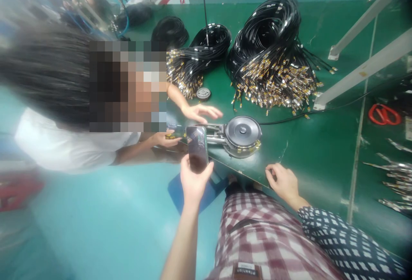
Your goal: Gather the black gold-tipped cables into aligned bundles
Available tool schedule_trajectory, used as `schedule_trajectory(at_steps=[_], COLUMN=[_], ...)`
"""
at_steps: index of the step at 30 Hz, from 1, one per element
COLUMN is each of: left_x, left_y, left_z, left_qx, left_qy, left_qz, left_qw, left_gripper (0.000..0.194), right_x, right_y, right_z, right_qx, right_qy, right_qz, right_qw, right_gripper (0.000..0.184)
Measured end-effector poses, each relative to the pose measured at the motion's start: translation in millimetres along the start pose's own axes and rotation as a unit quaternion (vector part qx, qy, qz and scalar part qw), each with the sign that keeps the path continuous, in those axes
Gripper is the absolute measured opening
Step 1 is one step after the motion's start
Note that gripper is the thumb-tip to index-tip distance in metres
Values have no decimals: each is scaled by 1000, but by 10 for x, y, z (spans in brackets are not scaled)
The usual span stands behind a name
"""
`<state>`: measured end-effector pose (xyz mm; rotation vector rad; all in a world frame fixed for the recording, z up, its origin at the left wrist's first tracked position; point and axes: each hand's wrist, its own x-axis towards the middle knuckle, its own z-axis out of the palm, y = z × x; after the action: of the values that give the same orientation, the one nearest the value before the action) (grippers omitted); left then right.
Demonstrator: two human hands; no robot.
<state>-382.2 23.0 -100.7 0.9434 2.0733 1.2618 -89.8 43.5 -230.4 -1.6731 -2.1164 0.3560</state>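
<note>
My left hand (195, 181) is closed around a smartphone (197, 149), held upright over the table's front edge, its dark screen facing me. My right hand (283, 181) rests at the edge of the green table with its fingers curled in; nothing shows in it. Between and beyond my hands sits a round metal disc device (243, 130) with a metal track running left from it. Small yellow-ended pieces lie along its lower rim. A co-worker's hand (201, 112) is spread above the track, and their other hand (165, 138) is near its left end, partly blurred.
Large coiled bundles of black cables (267, 35) with metal-and-yellow connector ends lie at the back. A small round metal part (203, 94) is nearer. Slanted white posts (363, 72), red-handled scissors (384, 114) and more cable ends (399, 181) are to the right. A blue stool (180, 192) stands below the table.
</note>
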Motion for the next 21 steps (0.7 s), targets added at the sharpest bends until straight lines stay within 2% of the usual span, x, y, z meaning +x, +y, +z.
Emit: schedule_trajectory(at_steps=[5, 14, 21], left_x=[14, 72, 99], left_y=[28, -81, -26], left_z=[24, 111, 148], left_qx=[-14, -7, -2], left_qy=[-6, -5, -10], left_qz=[0, 6, 5], left_qw=[1000, 1000, 1000], left_gripper=[56, 60, 57], right_x=[0, -1, 5], right_y=[-5, -11, -26], right_z=[-7, -5, -18], right_qx=[-1, -9, -11], right_qy=[6, 3, -3], right_qz=[-6, -4, -4], right_qw=[1000, 1000, 1000], right_gripper=[23, 23, 26])
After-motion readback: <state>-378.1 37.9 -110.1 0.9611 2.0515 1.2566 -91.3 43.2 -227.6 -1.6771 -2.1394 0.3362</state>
